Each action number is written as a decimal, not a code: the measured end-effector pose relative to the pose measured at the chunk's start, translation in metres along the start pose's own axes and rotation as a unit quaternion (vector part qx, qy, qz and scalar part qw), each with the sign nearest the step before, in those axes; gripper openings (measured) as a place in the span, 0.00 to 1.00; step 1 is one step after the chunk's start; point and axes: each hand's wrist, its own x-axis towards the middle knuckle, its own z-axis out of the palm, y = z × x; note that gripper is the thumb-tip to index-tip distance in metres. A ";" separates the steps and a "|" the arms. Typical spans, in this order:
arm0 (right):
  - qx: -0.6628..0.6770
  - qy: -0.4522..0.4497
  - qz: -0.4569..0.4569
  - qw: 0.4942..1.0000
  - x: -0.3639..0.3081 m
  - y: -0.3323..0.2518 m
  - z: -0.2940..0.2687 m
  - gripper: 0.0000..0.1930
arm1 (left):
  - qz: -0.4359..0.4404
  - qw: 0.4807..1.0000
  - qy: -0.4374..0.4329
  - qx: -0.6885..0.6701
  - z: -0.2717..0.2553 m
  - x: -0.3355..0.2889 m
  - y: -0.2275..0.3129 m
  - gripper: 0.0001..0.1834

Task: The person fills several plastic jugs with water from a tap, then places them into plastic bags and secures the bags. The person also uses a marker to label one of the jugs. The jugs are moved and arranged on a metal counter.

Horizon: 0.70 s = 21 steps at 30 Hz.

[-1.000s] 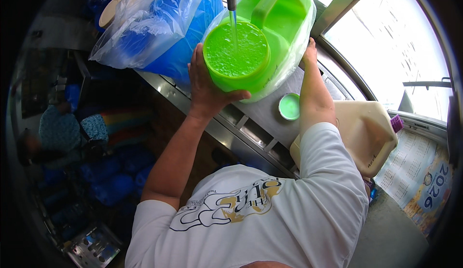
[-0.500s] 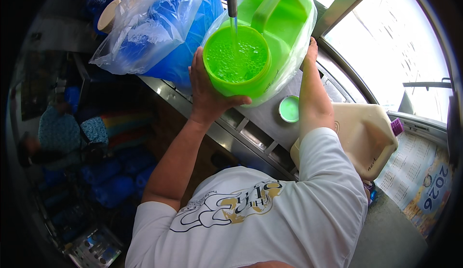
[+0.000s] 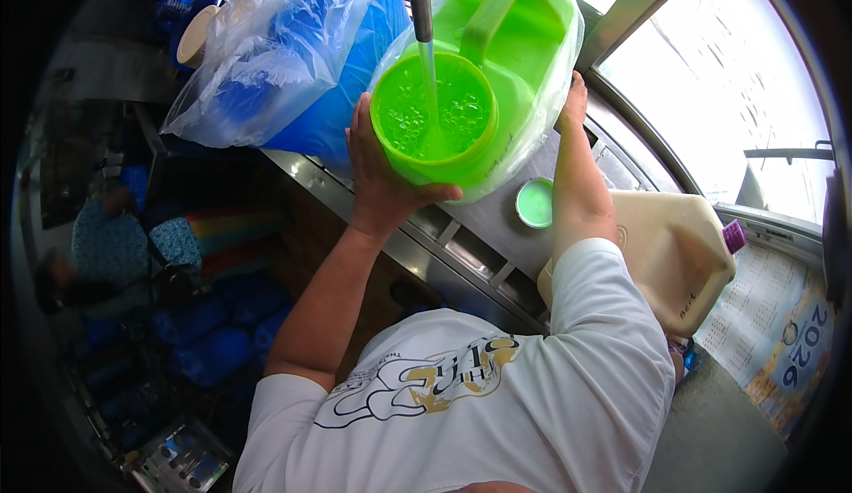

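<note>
A bright green slim water jug (image 3: pixel 532 58) with a moulded handle stands in a clear plastic bag on the metal counter. Its wide round mouth (image 3: pixel 493 129) faces up, with bubbly water inside. From above, a metal spout (image 3: pixel 420 5) pours a stream into that mouth. My left hand (image 3: pixel 383 169) is wrapped round the left and near side of the wide neck, thumb along the front. On the jug's right side rests my right hand (image 3: pixel 575 102), bracing it through the bag; its fingers are partly hidden. A round green lid (image 3: pixel 535 203) lies beside my right forearm.
A blue jug in a clear bag (image 3: pixel 302 58) stands to the left. On the right lies a beige jug (image 3: pixel 666 244) with a purple cap, next to a printed calendar sheet (image 3: pixel 754 315). Windows line the right side. Several blue containers (image 3: pixel 213 351) sit low on the left.
Water keeps running into the green jug; fewer bubbles cover the surface, and the stream looks wider. The spout sits slightly further left in view. Both hands keep their places on the jug.
</note>
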 end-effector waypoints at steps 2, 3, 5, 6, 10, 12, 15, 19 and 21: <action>-0.024 0.009 -0.039 0.999 -0.006 0.002 -0.001 0.34 | 0.002 1.000 0.006 -0.010 0.001 0.000 0.001 0.82; -0.042 0.001 -0.026 0.999 -0.008 0.004 -0.002 0.34 | 0.003 1.000 0.008 -0.016 0.001 0.001 0.001 0.82; -0.043 -0.018 -0.006 0.999 -0.012 0.009 -0.002 0.35 | 0.019 1.000 0.013 -0.015 0.002 0.002 0.001 0.81; -0.039 -0.022 -0.010 0.999 -0.011 0.013 -0.001 0.36 | 0.028 0.999 0.016 -0.015 0.002 0.003 0.002 0.81; -0.140 -0.157 0.049 0.976 0.001 0.033 0.007 0.41 | 0.020 0.997 0.003 -0.071 0.002 0.004 0.006 0.80; -0.223 -0.200 0.039 0.953 0.016 0.042 0.008 0.34 | 0.002 0.995 -0.007 -0.103 0.002 0.004 0.006 0.79; -0.390 -0.410 0.038 0.824 0.006 0.055 0.001 0.23 | 0.001 0.991 -0.021 -0.129 0.003 0.002 0.006 0.79; -0.394 -0.468 0.143 0.778 -0.062 0.074 -0.025 0.17 | 0.040 0.994 0.010 -0.102 0.002 -0.001 0.000 0.78; -0.372 -0.351 0.145 0.847 -0.108 0.079 -0.032 0.12 | 0.054 0.998 -0.012 -0.013 -0.003 -0.006 -0.007 0.77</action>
